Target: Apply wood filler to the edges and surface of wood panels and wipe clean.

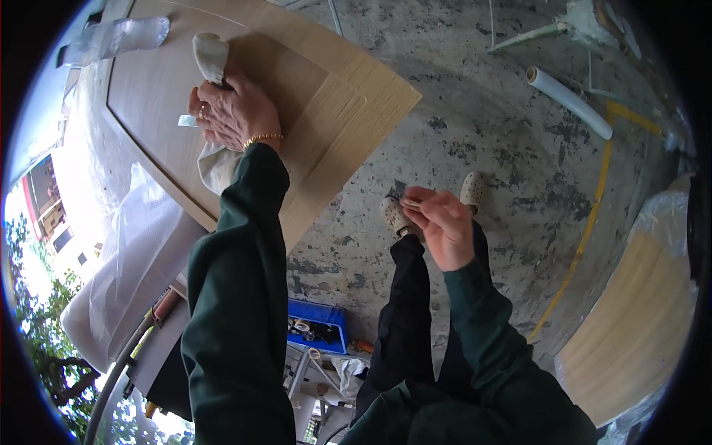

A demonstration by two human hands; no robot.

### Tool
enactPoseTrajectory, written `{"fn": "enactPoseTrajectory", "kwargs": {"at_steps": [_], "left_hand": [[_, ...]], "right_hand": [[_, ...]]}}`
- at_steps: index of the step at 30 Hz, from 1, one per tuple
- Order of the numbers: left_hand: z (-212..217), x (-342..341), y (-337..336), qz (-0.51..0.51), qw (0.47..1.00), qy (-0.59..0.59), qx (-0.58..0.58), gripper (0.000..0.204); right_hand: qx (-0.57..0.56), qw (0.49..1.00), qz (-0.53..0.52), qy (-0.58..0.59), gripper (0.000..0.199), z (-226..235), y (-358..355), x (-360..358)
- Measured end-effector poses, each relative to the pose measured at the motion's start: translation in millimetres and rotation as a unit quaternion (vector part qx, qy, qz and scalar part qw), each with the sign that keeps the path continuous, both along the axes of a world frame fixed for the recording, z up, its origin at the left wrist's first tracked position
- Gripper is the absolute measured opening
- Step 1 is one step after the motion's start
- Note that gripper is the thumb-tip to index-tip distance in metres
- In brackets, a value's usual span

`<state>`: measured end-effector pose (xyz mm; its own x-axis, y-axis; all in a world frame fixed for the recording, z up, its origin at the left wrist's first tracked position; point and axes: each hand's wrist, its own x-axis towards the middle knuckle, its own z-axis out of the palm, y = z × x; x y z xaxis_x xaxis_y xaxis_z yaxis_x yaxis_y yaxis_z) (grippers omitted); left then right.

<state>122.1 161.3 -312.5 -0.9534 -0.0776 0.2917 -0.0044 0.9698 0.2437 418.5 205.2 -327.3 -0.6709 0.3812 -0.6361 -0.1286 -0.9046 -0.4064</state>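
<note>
At the upper left my left hand presses down on a wooden panel, its fingers bent round a bunched off-white cloth. The cloth shows on both sides of the hand. A small pale, flat piece sticks out past the fingers; what it belongs to is hidden. My right hand hangs in the air over the floor, right of the panel. Its thumb and fingers are pinched around something small and light that I cannot make out.
A plastic-wrapped bundle lies beside the panel's left edge. On the concrete floor are a blue crate holding small items and a roll of clear film. A wrapped wooden panel stands at the right.
</note>
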Motion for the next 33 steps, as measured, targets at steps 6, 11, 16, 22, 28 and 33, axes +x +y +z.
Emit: {"fn": "enactPoseTrajectory", "kwargs": {"at_steps": [6,11,16,22,28,33], "left_hand": [[18,4,-13,-0.093,0.978,-0.001,0.189,0.032],[52,38,4,-0.318,0.905,0.009,0.282,0.037],[66,72,25,-0.421,0.889,-0.043,0.174,0.026],[74,72,37,-0.336,0.883,-0.18,0.275,0.05],[82,70,45,-0.378,0.864,-0.246,0.223,0.019],[78,75,47,-0.455,0.819,-0.284,0.206,0.024]], "right_hand": [[0.027,0.999,-0.003,-0.036,0.001,6,48,55],[0.021,0.998,-0.002,-0.057,0.004,2,77,85],[0.025,0.998,0.015,-0.057,0.004,5,90,89],[0.033,0.999,0.012,-0.041,0.004,1,105,105],[0.031,0.998,-0.002,-0.056,0.005,1,113,112],[0.032,0.997,-0.021,-0.073,0.006,1,116,116]]}}
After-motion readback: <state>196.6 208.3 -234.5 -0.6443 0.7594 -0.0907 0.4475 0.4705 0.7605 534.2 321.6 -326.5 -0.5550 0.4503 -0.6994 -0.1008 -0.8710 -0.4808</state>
